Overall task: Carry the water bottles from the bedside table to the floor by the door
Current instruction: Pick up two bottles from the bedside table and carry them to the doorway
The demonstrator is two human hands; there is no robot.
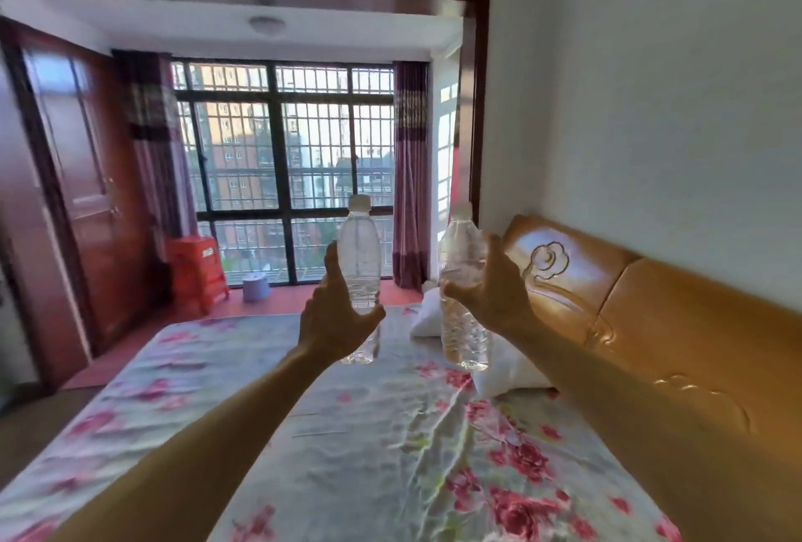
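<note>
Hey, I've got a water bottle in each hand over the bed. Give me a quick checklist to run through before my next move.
1. Left hand grips the left bottle: ok.
2. Right hand grips the right bottle: ok.
3. Caps on both bottles: ok.
4. Both bottles roughly upright: ok.
5. Bottles apart, not knocking together: ok.
6. Bottles held clear above the bed: ok.
7. Floor spot by the door in sight: cannot tell.

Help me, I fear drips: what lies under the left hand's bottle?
The floral bedspread lies below the bottle, held upright in the air by the left hand. The spread hides whatever is beneath it; the hand covers part of the bottle.
</note>
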